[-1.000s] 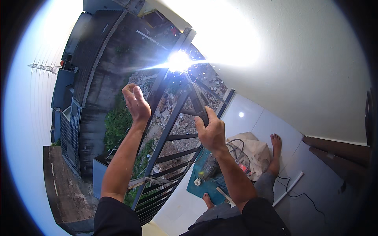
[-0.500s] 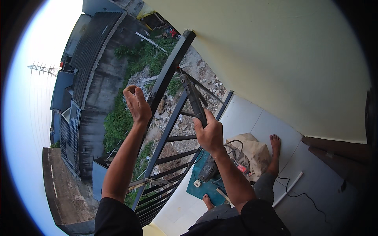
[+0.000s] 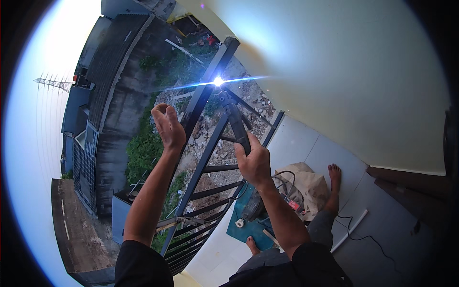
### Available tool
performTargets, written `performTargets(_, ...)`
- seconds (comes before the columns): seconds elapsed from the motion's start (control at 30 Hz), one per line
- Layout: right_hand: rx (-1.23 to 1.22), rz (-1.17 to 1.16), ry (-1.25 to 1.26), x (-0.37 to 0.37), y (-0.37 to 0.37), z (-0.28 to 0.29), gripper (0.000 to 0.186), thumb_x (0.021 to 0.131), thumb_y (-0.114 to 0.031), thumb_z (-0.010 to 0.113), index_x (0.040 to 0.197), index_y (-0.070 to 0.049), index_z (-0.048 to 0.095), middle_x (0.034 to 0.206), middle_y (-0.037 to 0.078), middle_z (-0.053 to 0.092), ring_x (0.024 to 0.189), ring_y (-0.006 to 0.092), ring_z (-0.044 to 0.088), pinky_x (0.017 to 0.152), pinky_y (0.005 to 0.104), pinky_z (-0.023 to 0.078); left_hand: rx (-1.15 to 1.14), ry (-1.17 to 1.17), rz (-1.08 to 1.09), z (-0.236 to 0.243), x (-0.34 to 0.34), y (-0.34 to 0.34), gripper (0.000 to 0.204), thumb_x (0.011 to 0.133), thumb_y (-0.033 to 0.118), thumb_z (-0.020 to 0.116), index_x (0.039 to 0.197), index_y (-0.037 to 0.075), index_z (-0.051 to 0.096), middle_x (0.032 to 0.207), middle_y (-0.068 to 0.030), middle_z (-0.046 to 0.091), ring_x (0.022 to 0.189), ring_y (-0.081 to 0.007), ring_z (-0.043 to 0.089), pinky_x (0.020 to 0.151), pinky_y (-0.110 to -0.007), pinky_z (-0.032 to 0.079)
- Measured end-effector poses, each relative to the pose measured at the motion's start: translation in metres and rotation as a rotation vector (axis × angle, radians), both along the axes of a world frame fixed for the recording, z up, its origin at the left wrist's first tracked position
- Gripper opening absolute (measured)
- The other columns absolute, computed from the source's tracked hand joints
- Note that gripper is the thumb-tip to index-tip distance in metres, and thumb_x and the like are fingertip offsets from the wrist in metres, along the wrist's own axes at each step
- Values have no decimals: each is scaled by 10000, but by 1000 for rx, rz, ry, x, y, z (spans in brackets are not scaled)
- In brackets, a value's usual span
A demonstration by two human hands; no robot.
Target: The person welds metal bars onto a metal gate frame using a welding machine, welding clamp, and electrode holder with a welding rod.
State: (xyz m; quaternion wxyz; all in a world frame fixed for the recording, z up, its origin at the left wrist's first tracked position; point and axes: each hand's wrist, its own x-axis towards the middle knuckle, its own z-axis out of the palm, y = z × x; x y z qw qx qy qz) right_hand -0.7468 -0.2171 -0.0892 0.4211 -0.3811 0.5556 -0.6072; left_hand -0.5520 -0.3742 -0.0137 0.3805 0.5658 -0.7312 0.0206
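Note:
My right hand (image 3: 253,162) grips a dark welding electrode holder (image 3: 235,119), whose tip touches the black metal railing (image 3: 201,103) near its top bar. A bright white arc (image 3: 218,81) flares at that spot. My left hand (image 3: 168,125) is raised beside the railing's top bar with fingers curled, holding nothing I can make out; whether it touches the bar I cannot tell. The railing's horizontal rungs run down between my two forearms.
I stand barefoot (image 3: 333,174) on white balcony tiles (image 3: 306,148). A green mat (image 3: 248,229) with a tool, a beige bag (image 3: 306,184) and a black cable (image 3: 363,234) lie on the floor. A pale wall (image 3: 344,71) rises at right. Far below are rubble, greenery and roofs.
The arc flared a second ago, was out half a second ago, and is lit again now. Both hands have stayed nearly in place.

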Motion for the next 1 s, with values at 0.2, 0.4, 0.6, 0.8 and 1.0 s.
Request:
performTargets(0.2, -29, -10, 38, 0, 0, -4, 284, 938, -189, 628, 1110, 35, 604, 684, 205, 649, 663, 391, 706, 567, 448, 517, 13, 5, -1, 0, -2, 2, 615, 1036, 554, 399, 1173, -38, 495, 1071, -154, 543, 972, -240, 520, 922, -380, 414)
performTargets(0.4, 3, -51, -52, 1, 4, -5, 289, 942, -194, 626, 1120, 33, 604, 672, 189, 643, 642, 370, 704, 552, 436, 511, 13, 19, 5, -2, -2, 2, 586, 1038, 541, 412, 1165, -25, 500, 1056, -138, 541, 962, -229, 517, 912, -373, 416)
performTargets(0.6, -22, -37, -32, 0, 2, -5, 257, 941, -198, 629, 1075, 19, 600, 669, 188, 631, 642, 386, 694, 550, 444, 505, 11, 8, 5, 0, -2, 0, 581, 1039, 537, 412, 1162, -24, 501, 1036, -130, 538, 938, -221, 514, 896, -370, 419)
performTargets(0.8, 1, -16, 2, 3, 1, -8, 276, 944, -219, 640, 1085, 18, 625, 688, 122, 622, 593, 231, 643, 558, 373, 504, 10, 0, 9, -2, -2, 0, 588, 1039, 545, 406, 1161, -23, 501, 1032, -130, 537, 932, -217, 513, 889, -369, 419)
performTargets(1.0, -6, -10, 4, 3, 0, -6, 277, 939, -215, 638, 1085, 21, 626, 673, 120, 621, 591, 231, 654, 552, 376, 503, 25, 1, 13, -2, -3, 1, 579, 1040, 534, 405, 1162, -25, 496, 1030, -129, 530, 933, -220, 511, 891, -372, 418)
